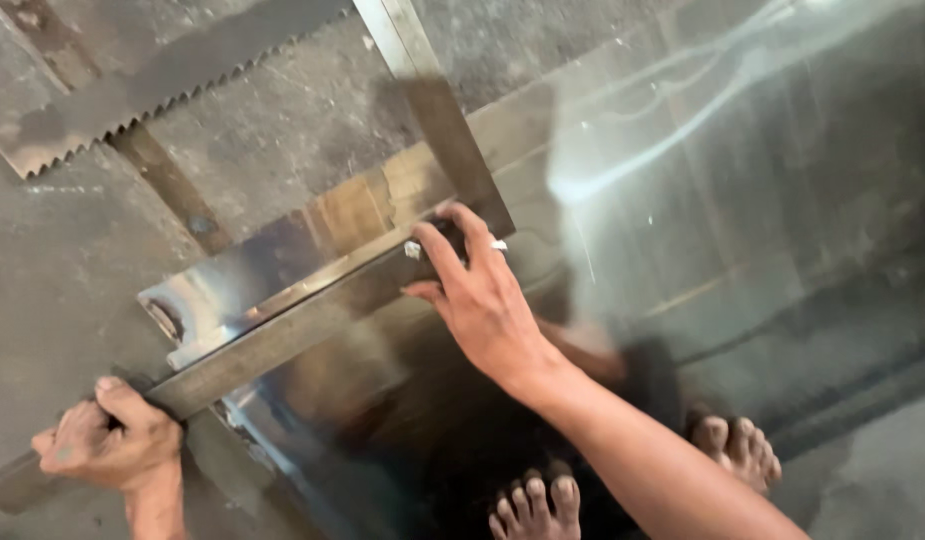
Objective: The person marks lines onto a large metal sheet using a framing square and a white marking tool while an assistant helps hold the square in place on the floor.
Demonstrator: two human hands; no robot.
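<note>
Rough grey concrete floor (72, 250) stretches under everything, stained and scuffed, with a big shiny metal sheet (742, 200) lying flat across the right and middle of it.

On the sheet lies a large steel square (312, 300). Its long blade runs diagonally from lower left to upper right, and a second arm leaves the corner and climbs toward the top edge of the view, where it is cut off.

The person's left hand (107, 440) is closed around the lower left end of the blade, thumb on top, pressing it down near the sheet's edge. The right hand (477, 290) sits at the corner where the two arms meet, fingers bent and pinched together on something small and pale; I cannot tell what it is. A ring shows on one finger.

A toothed metal strip (172, 85) lies at the upper left on the concrete, well apart from both hands, its teeth pointing down and right.

Bare feet (632, 480) stand on the sheet at the bottom edge, partly hidden behind the right forearm. Glare and blur wash out the sheet's right side.
</note>
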